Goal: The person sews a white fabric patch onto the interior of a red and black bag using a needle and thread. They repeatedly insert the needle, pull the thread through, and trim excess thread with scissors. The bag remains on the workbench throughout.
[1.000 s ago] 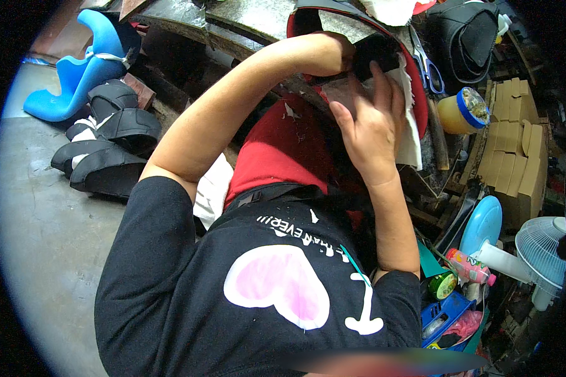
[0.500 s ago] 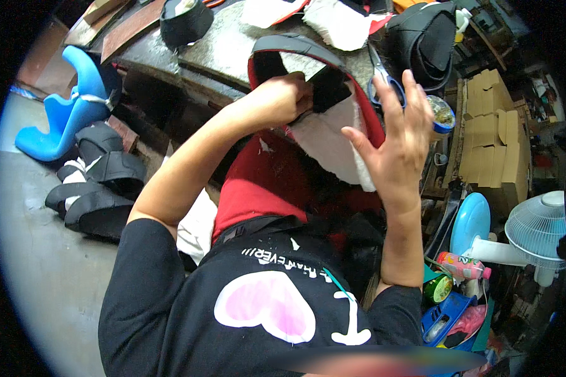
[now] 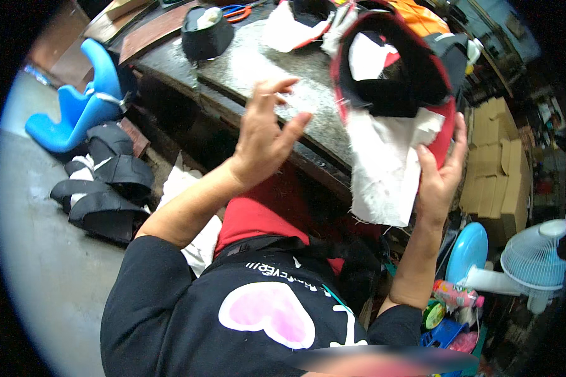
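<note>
In my right hand (image 3: 440, 179) is a ring-shaped padded piece, black inside with red edging (image 3: 449, 129). The thumb presses on its front, the fingers wrap behind its right side. From its lower part hangs a frayed white cloth flap (image 3: 383, 169). Through the ring's opening, more white and red material shows. My left hand (image 3: 264, 129) is apart from it, open, fingers spread above the table's front edge, with nothing in it. A black cup-shaped piece (image 3: 206, 41) stands on the table to the left, with something pale on its top.
Scissors with orange and blue handles (image 3: 236, 12) lie at the back of the worktable (image 3: 251, 47), near white cloth pieces (image 3: 286, 31). Blue moulded foam (image 3: 75, 116) and stacked black padded pieces (image 3: 110, 182) are at left. Cardboard boxes (image 3: 493, 154) and a fan (image 3: 534, 254) stand at right.
The padded piece has moved right and upward and turned its opening toward me. My left hand has let go of it and opened; my right hand, open before, now grips its right side.
</note>
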A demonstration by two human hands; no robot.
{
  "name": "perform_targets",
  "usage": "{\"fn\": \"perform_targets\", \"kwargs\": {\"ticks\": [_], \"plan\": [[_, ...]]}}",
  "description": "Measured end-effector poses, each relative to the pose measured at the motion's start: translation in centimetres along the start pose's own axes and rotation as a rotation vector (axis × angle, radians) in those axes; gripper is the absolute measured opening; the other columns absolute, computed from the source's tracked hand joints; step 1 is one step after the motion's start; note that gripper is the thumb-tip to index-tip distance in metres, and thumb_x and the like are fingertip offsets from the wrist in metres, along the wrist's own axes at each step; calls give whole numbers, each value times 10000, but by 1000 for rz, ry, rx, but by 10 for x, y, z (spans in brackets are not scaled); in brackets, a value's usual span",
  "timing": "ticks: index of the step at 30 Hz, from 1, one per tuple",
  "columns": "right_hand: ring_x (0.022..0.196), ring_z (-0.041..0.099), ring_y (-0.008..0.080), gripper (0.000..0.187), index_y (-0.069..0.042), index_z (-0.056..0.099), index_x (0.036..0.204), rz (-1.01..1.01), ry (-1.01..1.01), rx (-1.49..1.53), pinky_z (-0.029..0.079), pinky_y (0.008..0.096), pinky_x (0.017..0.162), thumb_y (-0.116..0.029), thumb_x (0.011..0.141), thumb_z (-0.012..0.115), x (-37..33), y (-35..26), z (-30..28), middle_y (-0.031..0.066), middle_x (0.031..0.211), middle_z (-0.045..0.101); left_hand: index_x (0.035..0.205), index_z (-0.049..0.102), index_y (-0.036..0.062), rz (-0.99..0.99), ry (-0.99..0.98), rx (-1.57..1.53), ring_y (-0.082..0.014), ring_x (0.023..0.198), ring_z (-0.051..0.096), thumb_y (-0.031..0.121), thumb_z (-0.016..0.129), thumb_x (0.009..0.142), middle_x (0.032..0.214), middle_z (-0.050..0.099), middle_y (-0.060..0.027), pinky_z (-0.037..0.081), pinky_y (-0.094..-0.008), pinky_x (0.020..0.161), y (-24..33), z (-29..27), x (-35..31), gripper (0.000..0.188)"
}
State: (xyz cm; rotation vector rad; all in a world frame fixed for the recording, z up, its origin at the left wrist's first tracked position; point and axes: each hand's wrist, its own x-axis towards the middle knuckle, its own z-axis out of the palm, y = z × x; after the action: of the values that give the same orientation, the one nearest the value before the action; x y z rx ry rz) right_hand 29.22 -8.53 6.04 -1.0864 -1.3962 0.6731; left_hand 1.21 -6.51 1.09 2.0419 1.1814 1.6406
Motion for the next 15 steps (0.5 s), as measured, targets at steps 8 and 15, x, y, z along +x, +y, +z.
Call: {"fn": "perform_targets", "kwargs": {"ticks": [8,15], "plan": [[1256,532,238,867,-37,56,1599,-43,163,-41,435,342,1066,65,921,586,23,24,35,219,1513,354,1509,290,-66,-414,-401,-607,-277,1136,600,409,655,968,1303,551,-241,476,-372,982,-8,28,-9,807],[1283,491,239,859,23,27,1584,-80,163,108,366,339,1113,-27,950,605,50,48,75,233,1515,350,1472,302,-89,-106,-230,-452,-225,1280,487,143,676,914,1369,510,-188,367,-344,1109,-26,52,47,710]]}}
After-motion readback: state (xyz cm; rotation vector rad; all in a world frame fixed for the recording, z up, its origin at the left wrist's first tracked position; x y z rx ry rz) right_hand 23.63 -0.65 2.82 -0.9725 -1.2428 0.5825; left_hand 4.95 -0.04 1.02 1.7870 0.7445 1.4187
